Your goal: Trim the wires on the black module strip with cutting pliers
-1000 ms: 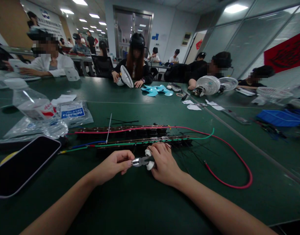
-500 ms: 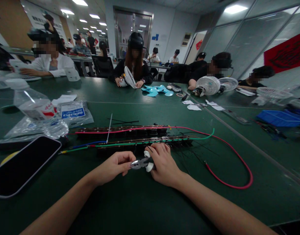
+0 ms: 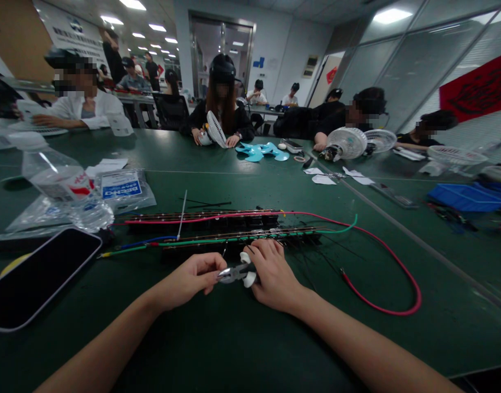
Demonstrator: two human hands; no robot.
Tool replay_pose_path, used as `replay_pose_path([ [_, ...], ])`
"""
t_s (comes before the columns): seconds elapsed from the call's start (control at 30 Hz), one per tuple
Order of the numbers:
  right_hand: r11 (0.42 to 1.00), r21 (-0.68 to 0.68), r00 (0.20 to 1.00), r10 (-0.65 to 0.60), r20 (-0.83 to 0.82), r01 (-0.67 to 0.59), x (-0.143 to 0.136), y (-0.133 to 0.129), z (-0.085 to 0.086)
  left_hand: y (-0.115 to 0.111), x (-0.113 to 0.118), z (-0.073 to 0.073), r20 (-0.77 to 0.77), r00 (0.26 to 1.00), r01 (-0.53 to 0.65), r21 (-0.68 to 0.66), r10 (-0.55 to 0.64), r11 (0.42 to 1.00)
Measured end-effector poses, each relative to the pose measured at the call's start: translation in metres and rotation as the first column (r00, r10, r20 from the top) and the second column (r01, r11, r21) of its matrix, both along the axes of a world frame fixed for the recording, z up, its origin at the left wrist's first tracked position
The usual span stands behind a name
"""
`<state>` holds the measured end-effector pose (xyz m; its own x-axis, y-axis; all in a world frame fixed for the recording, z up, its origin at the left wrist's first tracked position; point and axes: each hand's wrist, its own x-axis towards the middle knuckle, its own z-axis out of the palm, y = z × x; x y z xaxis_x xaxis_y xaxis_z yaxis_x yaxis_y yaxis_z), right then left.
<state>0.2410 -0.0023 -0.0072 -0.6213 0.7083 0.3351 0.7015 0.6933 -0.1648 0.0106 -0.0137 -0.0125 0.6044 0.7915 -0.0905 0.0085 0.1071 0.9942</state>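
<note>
My right hand (image 3: 273, 275) is wrapped round the handles of a pair of pliers (image 3: 231, 274). The metal jaws point left, with white parts of the handles showing beside my fingers. My left hand (image 3: 199, 275) is pinched closed at the jaw tips; whatever thin piece it may hold is hidden by the fingers. Just beyond both hands lie two long black strips with metal contacts, the nearer strip (image 3: 172, 255) carrying a green wire (image 3: 209, 242) and the farther strip (image 3: 250, 220) a red wire (image 3: 414, 284). A white cable tie (image 3: 182, 215) stands up from the wires at their left.
On the left lie a phone (image 3: 41, 278), a plastic bottle (image 3: 58, 174) and a clear bag with a blue label (image 3: 121, 184). Black cable ties (image 3: 209, 204) are scattered round the strips. Across the green table (image 3: 242, 349), people handle fan parts near light-blue fan blades (image 3: 254, 152). A blue tray (image 3: 465, 196) is at right.
Both hands and the pliers stay practically in place. The view has shifted very slightly, and a person in the far left background has changed posture.
</note>
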Motion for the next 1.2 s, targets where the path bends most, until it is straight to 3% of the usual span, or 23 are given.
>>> replay_pose_path([
  [1.2,0.998,-0.015,0.997,-0.064,0.044,0.065,-0.0015,-0.0029,0.0024,-0.0017,0.0013,0.0028,-0.058,0.996,-0.067,0.076,0.072,0.995],
])
